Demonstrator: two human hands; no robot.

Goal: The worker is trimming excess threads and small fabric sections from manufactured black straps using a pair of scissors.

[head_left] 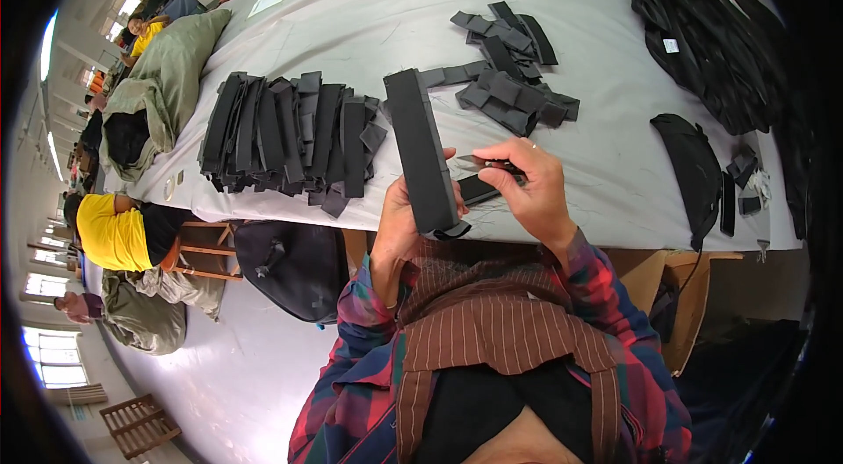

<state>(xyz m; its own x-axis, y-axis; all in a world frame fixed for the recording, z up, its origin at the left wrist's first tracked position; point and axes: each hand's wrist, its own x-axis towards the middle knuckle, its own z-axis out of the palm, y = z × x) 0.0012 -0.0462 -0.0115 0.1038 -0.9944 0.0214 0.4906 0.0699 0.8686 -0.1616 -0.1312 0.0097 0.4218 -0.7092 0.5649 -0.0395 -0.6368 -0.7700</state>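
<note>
A long black fabric strip (417,143) stands tilted in front of me, with my left hand (398,220) closed around its lower part. Grey folded webbing shows along the strip's right edge. Just right of it, my right hand (537,192) is closed in a pinch on small thread snips (479,161), largely hidden by the fingers. Another dark strip (479,189) lies under the right hand. To the left is a row of stacked black and grey strips (281,135). Beyond my hands sits a loose heap of similar pieces (514,95).
All this lies on a white-covered table (351,25). At the right are piled black bags (707,51) and a curved black piece (689,174). A green sack (180,78) leans at the left edge. Below the table stand a black bag (294,271) and a cardboard box (689,297). People in yellow work at left.
</note>
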